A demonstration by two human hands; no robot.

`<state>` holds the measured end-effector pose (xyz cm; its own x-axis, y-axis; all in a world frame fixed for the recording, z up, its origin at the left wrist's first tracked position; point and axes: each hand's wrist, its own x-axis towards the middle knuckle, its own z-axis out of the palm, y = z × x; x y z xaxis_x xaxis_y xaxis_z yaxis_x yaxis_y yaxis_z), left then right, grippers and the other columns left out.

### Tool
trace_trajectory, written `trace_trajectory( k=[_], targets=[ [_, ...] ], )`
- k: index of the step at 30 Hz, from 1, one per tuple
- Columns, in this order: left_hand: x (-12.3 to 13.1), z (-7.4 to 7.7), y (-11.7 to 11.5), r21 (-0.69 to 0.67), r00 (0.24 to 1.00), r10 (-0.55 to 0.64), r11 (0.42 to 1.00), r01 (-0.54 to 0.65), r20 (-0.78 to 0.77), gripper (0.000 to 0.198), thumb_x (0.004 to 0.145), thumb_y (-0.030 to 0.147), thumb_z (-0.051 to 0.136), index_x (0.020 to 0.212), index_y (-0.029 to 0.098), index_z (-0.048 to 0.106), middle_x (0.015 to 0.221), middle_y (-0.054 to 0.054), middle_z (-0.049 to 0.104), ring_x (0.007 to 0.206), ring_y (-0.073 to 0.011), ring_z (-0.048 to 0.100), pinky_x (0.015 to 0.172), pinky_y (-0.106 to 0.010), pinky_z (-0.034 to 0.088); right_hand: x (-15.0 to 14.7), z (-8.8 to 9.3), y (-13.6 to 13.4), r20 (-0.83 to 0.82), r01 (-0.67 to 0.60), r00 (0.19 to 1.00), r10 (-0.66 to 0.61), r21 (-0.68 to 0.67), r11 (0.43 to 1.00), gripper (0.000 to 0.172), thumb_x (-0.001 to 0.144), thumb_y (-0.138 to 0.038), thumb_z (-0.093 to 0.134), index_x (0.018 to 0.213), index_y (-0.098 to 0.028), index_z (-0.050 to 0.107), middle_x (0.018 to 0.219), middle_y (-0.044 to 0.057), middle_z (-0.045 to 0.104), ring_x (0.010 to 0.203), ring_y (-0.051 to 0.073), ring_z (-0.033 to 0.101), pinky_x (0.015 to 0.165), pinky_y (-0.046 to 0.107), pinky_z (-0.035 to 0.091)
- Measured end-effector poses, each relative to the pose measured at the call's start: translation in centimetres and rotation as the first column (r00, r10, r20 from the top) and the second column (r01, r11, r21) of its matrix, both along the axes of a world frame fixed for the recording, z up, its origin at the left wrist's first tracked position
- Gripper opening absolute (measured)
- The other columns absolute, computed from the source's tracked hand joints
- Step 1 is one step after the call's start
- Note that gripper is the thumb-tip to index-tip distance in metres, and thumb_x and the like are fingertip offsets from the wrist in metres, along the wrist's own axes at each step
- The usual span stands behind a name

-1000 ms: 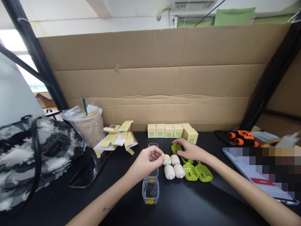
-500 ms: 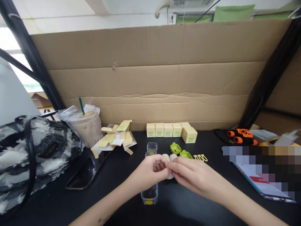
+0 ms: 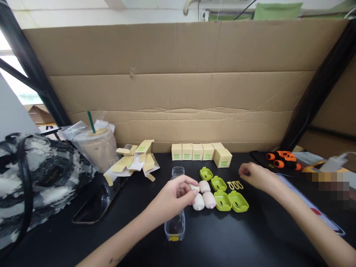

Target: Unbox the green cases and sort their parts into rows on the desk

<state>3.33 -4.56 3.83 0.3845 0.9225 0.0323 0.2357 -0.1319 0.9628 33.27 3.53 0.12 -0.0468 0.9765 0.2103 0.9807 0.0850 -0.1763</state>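
My left hand (image 3: 178,194) hovers at the left edge of a cluster of pale rounded pieces, its fingers loosely bent and the thumb apart from the index finger. Its fingertips partly cover the upper left white piece (image 3: 195,188); whether they touch it is unclear. Beside that one sit a pinkish piece (image 3: 205,186), a lower white piece (image 3: 198,202) and a lower pink piece (image 3: 209,200). Farther right, my right hand (image 3: 250,174) is above the table with curled fingers, contents hidden. Nearest to it are yellow oval rings (image 3: 235,185) and several green cups (image 3: 238,202).
Clear plastic containers (image 3: 174,227) stand partly behind my left arm. Small yellow boxes (image 3: 197,152) line the cardboard wall (image 3: 178,89). Flattened cartons (image 3: 135,163), a bagged drink (image 3: 96,148), a phone (image 3: 97,202) and a bag (image 3: 47,181) are left; an orange toy car (image 3: 284,160) is right.
My right hand has left the pale pieces and moved right, past the rings. My left hand has stayed near the pieces, and its fingers have parted from the right hand's. More green cups now show.
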Motion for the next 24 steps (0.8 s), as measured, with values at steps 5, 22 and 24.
trace_trajectory(
  k=[5,22,24],
  targets=[
    [-0.1,-0.1,0.2,0.001,1.000,0.000,1.000,0.000,-0.013,0.020,0.077,0.031,0.056,0.091,0.017,0.057,0.064,0.004,0.056,0.061,-0.0111,0.055,0.061,-0.026,0.042,0.4,-1.1,1.0,0.025,0.020,1.000,-0.014,-0.237,0.971,0.018,0.091,-0.031,0.055,0.101,-0.017,0.060,0.100,0.004,0.063,0.082,0.015,0.062,0.072,0.033,0.052],
    [-0.7,-0.5,1.3,0.026,0.999,0.028,0.999,-0.029,0.026,0.019,0.076,0.030,0.059,0.089,0.016,0.057,0.063,0.003,0.059,0.061,-0.0119,0.058,0.063,-0.027,0.046,-1.5,0.3,4.3,0.012,-0.152,0.988,0.153,0.213,0.965,0.043,0.079,-0.021,0.064,0.121,-0.018,0.053,0.128,0.014,0.050,0.117,0.032,0.049,0.092,0.047,0.044],
    [-1.1,-0.9,1.9,0.036,0.998,0.036,0.999,-0.038,0.051,0.019,0.076,0.031,0.059,0.089,0.016,0.057,0.063,0.003,0.058,0.060,-0.0117,0.058,0.062,-0.027,0.047,-1.6,0.1,4.7,0.016,-0.190,0.981,0.192,0.238,0.952,0.038,0.081,-0.022,0.064,0.117,-0.017,0.055,0.130,0.012,0.049,0.118,0.031,0.047,0.093,0.049,0.042]
  ],
)
